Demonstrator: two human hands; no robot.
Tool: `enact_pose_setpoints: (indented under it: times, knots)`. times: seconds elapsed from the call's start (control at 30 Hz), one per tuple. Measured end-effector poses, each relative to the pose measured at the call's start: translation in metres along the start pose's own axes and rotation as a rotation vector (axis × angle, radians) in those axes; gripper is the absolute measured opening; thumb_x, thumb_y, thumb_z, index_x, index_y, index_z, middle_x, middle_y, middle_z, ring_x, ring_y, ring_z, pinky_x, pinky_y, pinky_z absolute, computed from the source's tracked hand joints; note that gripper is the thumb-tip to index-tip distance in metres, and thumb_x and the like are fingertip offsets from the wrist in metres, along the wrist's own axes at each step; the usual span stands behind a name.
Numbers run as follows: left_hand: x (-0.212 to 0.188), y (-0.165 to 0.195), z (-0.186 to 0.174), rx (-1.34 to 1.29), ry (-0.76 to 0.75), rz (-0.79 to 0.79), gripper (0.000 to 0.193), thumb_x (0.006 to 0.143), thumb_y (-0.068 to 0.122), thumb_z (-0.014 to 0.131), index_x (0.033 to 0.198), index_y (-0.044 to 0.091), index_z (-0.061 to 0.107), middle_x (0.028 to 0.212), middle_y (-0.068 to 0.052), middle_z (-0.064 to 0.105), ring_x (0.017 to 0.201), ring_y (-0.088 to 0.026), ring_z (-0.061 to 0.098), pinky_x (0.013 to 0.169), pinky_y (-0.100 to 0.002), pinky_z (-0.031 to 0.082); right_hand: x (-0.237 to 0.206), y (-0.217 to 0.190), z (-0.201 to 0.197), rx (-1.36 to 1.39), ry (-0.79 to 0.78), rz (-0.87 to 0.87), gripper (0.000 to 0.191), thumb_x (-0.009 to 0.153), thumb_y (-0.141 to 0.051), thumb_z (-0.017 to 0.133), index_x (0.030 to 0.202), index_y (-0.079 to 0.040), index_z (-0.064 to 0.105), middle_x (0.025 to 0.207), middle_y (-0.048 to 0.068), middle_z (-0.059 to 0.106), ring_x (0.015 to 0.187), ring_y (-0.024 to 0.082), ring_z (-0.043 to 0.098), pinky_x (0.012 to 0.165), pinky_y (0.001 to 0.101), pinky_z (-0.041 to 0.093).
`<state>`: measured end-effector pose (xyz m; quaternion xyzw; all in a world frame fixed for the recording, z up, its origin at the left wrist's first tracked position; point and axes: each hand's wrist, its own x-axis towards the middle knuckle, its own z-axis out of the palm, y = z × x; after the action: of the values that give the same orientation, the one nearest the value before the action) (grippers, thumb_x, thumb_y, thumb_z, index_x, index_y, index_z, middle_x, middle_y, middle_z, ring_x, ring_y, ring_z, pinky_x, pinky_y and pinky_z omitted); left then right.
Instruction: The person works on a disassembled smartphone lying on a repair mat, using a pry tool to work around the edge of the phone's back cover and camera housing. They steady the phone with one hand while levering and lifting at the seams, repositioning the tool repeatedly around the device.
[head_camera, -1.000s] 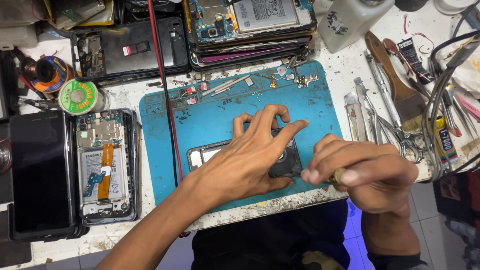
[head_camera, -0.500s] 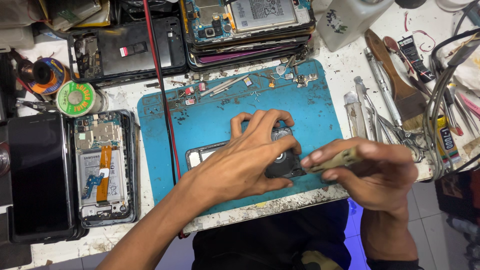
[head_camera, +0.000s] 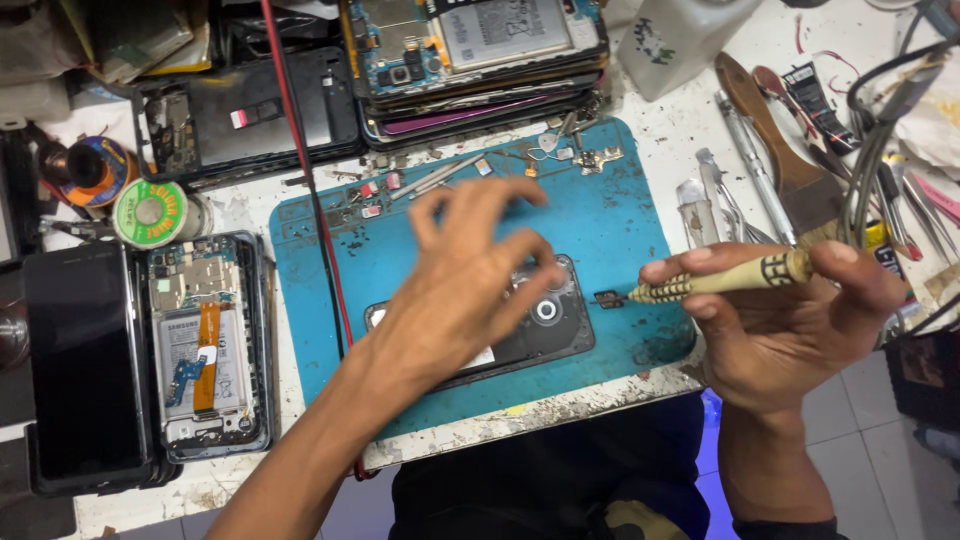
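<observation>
While the left hand (head_camera: 455, 285) hovers with its fingers spread over the dark opened phone (head_camera: 520, 325) lying on the blue mat (head_camera: 610, 215), its grip pinches nothing, though one fingertip looks to be just touching the phone's far edge; whether it presses is hard to tell. The right hand (head_camera: 790, 320) has its grip pressed around a cream-handled screwdriver (head_camera: 715, 280), held level with the tip pointing left, just beside the phone's right end.

A small dark piece seems to sit at the driver's tip, and it could drop among the loose screws and scraps (head_camera: 560, 155) at the far side of the mat and be hard to find again. With the left hand not clearly bearing down, the phone could slide on the mat if the tip pushes against it. A slip of the tip could also scratch the round part near the phone's right end.

The bench (head_camera: 660, 125) is white, stained and crowded: a stack of opened phones (head_camera: 480, 50) at the far side, another opened phone (head_camera: 205, 345) with an orange ribbon to the left, a solder spool (head_camera: 150, 212) beyond it, tweezers and a brush (head_camera: 770, 140) to the right. A red cable (head_camera: 310, 180) crosses the mat's left part. Pale floor tiles show at the near right.
</observation>
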<state>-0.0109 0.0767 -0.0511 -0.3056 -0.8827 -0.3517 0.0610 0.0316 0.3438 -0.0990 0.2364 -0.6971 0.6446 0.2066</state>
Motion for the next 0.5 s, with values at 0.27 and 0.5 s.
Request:
enact_pose_setpoints:
  times: [0.27,0.5]
  knots:
    - [0.006,-0.024,0.006,0.306,0.214,-0.131,0.014,0.09,0.014,0.081,0.101,0.006,0.075,0.137,-0.014,0.055,0.134,-0.033,0.046,0.111,-0.055,0.025,-0.009,-0.007,0.001,0.004,0.07,0.026,0.059,0.11,0.001,0.069,0.149,-0.021,0.031,0.108,0.022,0.072,0.091,0.032,0.079,0.086,0.0445,0.073]
    - [0.008,-0.021,0.008,0.328,0.207,-0.139,0.015,0.09,0.011,0.08,0.104,0.009,0.079,0.133,-0.013,0.057,0.13,-0.032,0.048,0.109,-0.055,0.025,-0.01,-0.003,-0.003,0.027,0.076,0.017,0.058,0.109,0.003,0.066,0.147,-0.02,0.03,0.107,0.022,0.072,0.093,0.032,0.078,0.086,0.0456,0.072]
